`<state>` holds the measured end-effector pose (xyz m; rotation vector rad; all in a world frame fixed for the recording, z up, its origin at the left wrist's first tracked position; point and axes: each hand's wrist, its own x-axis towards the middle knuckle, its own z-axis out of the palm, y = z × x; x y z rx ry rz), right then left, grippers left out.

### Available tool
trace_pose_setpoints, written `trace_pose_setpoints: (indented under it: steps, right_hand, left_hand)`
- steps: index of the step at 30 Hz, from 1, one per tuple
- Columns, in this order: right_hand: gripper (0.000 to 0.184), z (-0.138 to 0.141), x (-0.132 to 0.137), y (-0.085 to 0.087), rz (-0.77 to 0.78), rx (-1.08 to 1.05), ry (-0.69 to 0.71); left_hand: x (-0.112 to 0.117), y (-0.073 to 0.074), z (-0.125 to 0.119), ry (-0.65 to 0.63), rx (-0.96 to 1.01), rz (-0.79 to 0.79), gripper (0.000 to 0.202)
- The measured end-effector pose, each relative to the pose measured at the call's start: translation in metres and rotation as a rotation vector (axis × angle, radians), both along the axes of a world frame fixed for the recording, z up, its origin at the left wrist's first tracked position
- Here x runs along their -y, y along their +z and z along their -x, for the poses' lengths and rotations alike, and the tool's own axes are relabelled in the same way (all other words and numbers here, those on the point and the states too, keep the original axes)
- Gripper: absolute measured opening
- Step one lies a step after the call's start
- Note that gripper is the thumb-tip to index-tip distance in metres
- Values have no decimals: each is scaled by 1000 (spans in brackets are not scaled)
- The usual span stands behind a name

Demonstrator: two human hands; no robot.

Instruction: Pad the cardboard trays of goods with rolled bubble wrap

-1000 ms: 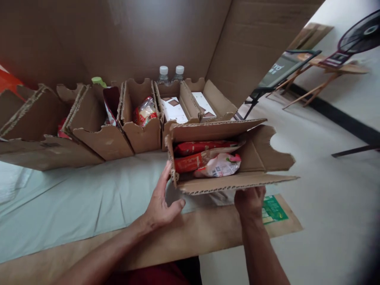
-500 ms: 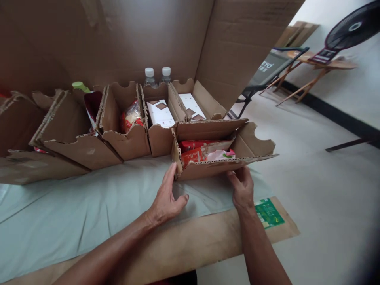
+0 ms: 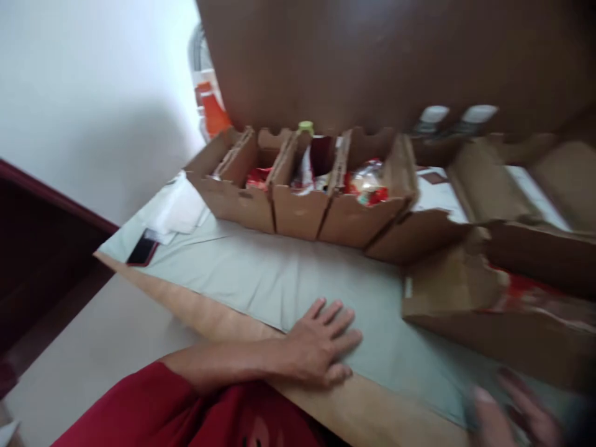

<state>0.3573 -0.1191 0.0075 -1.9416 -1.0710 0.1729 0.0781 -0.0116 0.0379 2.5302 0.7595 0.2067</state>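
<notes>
My left hand [image 3: 321, 343] rests on the pale green cloth [image 3: 261, 267] near the table's front edge, its fingers spread and nothing in it. At the lower right, my right hand [image 3: 516, 413] is blurred and partly cut off by the frame. Its thumb and fingers look apart, with nothing seen between them. Just beyond it stands a cardboard box [image 3: 503, 338] with red packets [image 3: 531, 288] inside, in front of the row. Neither hand appears to touch this box.
Behind, a row of open cardboard boxes [image 3: 298, 214] holds snack packets [image 3: 367, 180] and a white carton [image 3: 437, 192]. Two white-capped bottles [image 3: 434, 115] stand behind them against a large cardboard panel [image 3: 372, 62]. At left lie a phone [image 3: 143, 250] and white plastic [image 3: 174, 211].
The view has swung left. Both hands have come away from the front cardboard box, and my left hand now lies flat on the cloth. The box's end now faces further left.
</notes>
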Motion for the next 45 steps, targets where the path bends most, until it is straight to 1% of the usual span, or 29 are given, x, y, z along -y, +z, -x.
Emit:
trace_pose_setpoints:
  steps: [2, 3, 5, 7, 8, 9, 10, 11, 12, 13, 14, 15, 16, 17, 19, 21, 23, 24, 26, 28, 31, 33, 35, 37, 38, 40, 42, 43, 45]
  right_hand:
    - [48, 36, -25, 4, 12, 35, 169]
    - [47, 54, -40, 5, 2, 61, 275]
    - [44, 92, -72, 4, -32, 152, 487]
    - [40, 129, -93, -2, -43, 268, 633]
    - [38, 148, -98, -5, -47, 323, 691]
    - [37, 166, -99, -9, -52, 369, 754]
    - [38, 183, -95, -11, -64, 400, 825]
    - [39, 199, -89, -13, -81, 415, 901]
    - [41, 213, -82, -13, -102, 418, 972]
    - [43, 224, -75, -12, -121, 413, 1029]
    - [43, 232, -69, -10, -134, 407, 1065]
    - [42, 238, -64, -8, -141, 398, 1077]
    - [39, 241, -62, -6, -148, 387, 1071]
    - [36, 242, -62, -3, -152, 374, 1061]
    - [32, 240, -66, 0, -159, 349, 1037]
    - [30, 237, -71, 3, -167, 350, 1029]
    - [28, 236, -74, 5, -165, 376, 1034]
    - [28, 236, -75, 6, -160, 388, 1035]
    - [27, 238, -74, 6, -157, 401, 1027]
    - [27, 240, -73, 4, -167, 399, 1013]
    - [26, 240, -71, 3, -183, 362, 999]
    - [24, 240, -72, 6, -143, 283, 997]
    - [22, 240, -74, 14, -32, 107, 959]
    - [28, 242, -78, 26, 130, -193, 877]
    - [36, 245, -81, 32, 209, -380, 834]
    - [56, 253, -87, 42, 344, -787, 786]
    - [73, 262, -93, 46, 451, -1155, 800]
    - [76, 267, -96, 47, 475, -1293, 805]
    - [71, 273, -100, 45, 450, -1466, 759]
  left_hand:
    - [17, 6, 19, -60, 1, -19, 70]
    - [24, 9, 27, -93, 14, -14, 72]
    - [33, 16, 43, -169, 68, 44, 71]
    - [33, 23, 64, -240, 169, 195, 61]
    - [30, 27, 78, -252, 234, 305, 54]
    - [23, 32, 95, -233, 302, 421, 47]
    - [15, 37, 116, -170, 368, 518, 40]
    - [4, 43, 140, -55, 427, 585, 36]
    - [-9, 50, 166, 125, 457, 579, 33]
    - [-25, 56, 195, 383, 467, 485, 31]
    - [-41, 61, 223, 663, 442, 355, 31]
    - [-60, 66, 252, 937, 386, 197, 32]
    - [-78, 70, 278, 1182, 303, 52, 31]
    - [-97, 72, 302, 1297, 275, -7, 32]
    - [-131, 74, 341, 1423, 249, -64, 31]
    - [-158, 71, 366, 1508, 229, -72, 25]
    - [-175, 67, 379, 1565, 223, -38, 13]
    - [-181, 65, 382, 1584, 231, -14, 8]
    - [-186, 63, 383, 1603, 275, 21, 16]
    - [-185, 65, 379, 1601, 360, 34, 21]
    - [-172, 73, 365, 1542, 543, 100, 18]
    - [-154, 79, 349, 1454, 682, 208, 18]
    - [-126, 82, 330, 1343, 795, 326, 23]
    - [-90, 81, 307, 1222, 899, 458, 32]
    - [-69, 78, 295, 1154, 960, 550, 35]
    - [-27, 68, 271, 982, 1178, 865, 38]
    - [13, 56, 249, 870, 1279, 1129, 39]
    - [30, 50, 239, 832, 1287, 1242, 39]
    - [58, 39, 222, 733, 1239, 1440, 41]
